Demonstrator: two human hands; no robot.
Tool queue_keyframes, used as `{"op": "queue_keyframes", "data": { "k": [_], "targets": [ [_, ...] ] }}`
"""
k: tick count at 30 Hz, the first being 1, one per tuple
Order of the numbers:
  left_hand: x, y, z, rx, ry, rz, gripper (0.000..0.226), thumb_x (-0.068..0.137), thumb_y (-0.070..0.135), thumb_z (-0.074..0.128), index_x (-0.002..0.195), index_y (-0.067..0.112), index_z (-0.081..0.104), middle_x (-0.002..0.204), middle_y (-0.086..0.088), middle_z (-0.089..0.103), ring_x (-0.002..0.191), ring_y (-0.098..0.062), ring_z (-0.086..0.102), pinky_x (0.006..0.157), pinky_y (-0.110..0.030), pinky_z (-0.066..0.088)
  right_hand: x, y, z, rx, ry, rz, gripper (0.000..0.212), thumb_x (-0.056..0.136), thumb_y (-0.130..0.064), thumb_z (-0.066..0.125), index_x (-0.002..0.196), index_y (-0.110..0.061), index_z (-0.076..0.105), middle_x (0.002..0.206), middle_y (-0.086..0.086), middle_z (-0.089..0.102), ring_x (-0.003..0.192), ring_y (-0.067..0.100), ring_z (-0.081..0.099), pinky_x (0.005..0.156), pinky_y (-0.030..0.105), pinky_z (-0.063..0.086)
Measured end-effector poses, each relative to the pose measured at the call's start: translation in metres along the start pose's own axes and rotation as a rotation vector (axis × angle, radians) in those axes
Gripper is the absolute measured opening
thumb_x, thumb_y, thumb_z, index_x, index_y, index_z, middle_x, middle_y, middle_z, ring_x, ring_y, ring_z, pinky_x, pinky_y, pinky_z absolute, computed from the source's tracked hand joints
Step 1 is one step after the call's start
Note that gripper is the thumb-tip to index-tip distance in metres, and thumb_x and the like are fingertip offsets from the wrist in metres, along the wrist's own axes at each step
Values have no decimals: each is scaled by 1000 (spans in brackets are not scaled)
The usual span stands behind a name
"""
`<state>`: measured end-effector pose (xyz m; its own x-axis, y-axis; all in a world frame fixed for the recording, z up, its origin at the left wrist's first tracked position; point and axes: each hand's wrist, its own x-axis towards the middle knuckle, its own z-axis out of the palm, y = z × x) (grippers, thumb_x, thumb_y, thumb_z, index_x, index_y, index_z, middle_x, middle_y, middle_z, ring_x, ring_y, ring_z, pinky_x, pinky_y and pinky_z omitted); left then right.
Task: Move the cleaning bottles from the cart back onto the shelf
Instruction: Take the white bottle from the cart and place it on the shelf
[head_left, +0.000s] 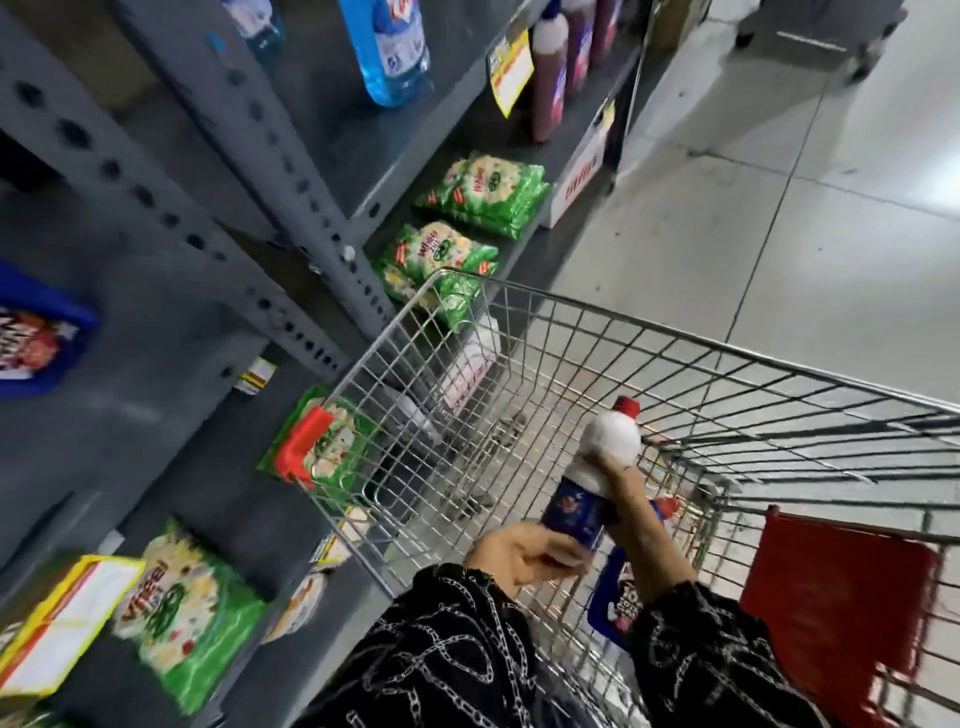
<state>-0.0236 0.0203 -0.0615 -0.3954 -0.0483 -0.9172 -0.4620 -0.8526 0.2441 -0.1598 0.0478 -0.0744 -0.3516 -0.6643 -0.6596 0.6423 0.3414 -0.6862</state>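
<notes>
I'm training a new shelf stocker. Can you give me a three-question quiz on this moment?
1. True or false: both hands hold the white bottle above the cart.
2. What colour is that bottle's cap? A) green B) red C) yellow
3. Which hand grips the bottle's lower end?

Key:
1. True: the left hand and the right hand both grip it.
2. B
3. The left hand; the right hand holds it nearer the neck.
</notes>
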Motion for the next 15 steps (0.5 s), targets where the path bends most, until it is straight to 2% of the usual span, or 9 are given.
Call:
{"op": "queue_keyframes", "data": {
  "k": [2,6,8,11,13,15],
  "targets": [
    [-26,9,2,-33,-191,75,19,81,-10,58,93,2,67,85,-10,73,91,-25,67,100,-37,50,-19,-26,2,137,-171,54,31,73,-27,70,97,-13,58,79,5,65,64,18,62,58,29,56],
    [-83,16,9,-44,-443,214,28,77,-2,62,100,9,74,96,-8,76,94,-19,71,98,-31,52,-53,-68,23,357,-472,45,43,60,-28,79,95,-14,59,77,2,67,64,16,65,63,29,56],
    [-110,10,8,-71,-474,279,33,73,5,68,106,6,71,100,-12,75,97,-22,70,101,-32,47,-71,-81,40,333,-530,23,49,52,-28,86,93,-15,61,77,2,68,66,16,65,65,30,56],
    [-147,-7,1,-145,-482,365,32,77,3,63,108,1,68,102,-16,73,99,-27,70,93,-32,56,-102,-88,64,252,-559,24,43,53,-29,86,89,-14,67,77,4,70,66,18,67,65,31,58],
    [-167,-23,-9,-203,-408,422,29,83,-4,56,110,-5,66,105,-22,71,103,-33,68,94,-37,56,-123,-88,81,210,-566,31,33,58,-29,83,85,-14,71,76,4,71,65,19,68,65,31,58],
    [-189,-38,-19,-237,-355,476,30,90,-4,46,115,-9,62,110,-26,68,108,-37,65,96,-42,54,-143,-83,98,163,-561,31,34,58,-30,82,86,-13,70,75,5,71,63,19,68,64,32,58]
  ]
}}
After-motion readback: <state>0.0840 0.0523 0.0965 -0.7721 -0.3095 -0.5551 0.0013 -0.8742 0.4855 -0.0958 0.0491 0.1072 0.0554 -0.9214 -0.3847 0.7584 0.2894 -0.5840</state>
